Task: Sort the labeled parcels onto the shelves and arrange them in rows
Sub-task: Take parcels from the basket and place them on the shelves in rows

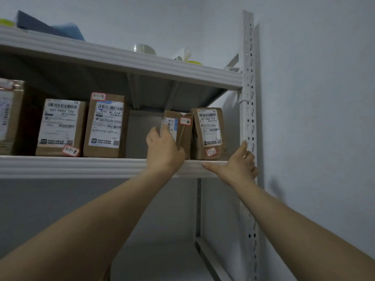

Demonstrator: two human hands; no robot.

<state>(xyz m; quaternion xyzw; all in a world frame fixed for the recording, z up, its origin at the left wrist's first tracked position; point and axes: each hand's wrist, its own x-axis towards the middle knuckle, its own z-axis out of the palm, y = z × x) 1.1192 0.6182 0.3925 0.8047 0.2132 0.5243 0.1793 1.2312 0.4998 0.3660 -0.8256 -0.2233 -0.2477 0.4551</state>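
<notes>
The person reaches up with both bare arms to the middle shelf point(81, 167) of a white metal rack set against the wall. The left hand point(164, 151) grips the parcel marked 10 point(183, 128), its fingers point(156, 134) curled round the parcel's left face over the printed label. This brown parcel stands on the shelf towards the right end, turned at an angle so one corner faces outward, and it sits just beside the parcel tagged 3-1-11 point(209, 132), which stands upright nearest the right end.

The right hand point(235, 165) holds nothing. It is at the shelf's front right corner with its fingers loosely straight and pointing up, and the thumb stretched left along the front edge. It is close against the upright post point(248, 78), but I cannot tell whether it touches it.

Left of a bare gap on the shelf stand the parcel tagged 3-1-9 point(105, 126) and, next to it, the parcel tagged 3-1-8 point(60, 126), both upright with labels facing the front edge. Another parcel point(10, 116) is partly cut off at the far left.

On the top shelf point(121, 59) sit a roll of clear tape point(144, 49) and, towards its left end, some blue sheets point(50, 27).
</notes>
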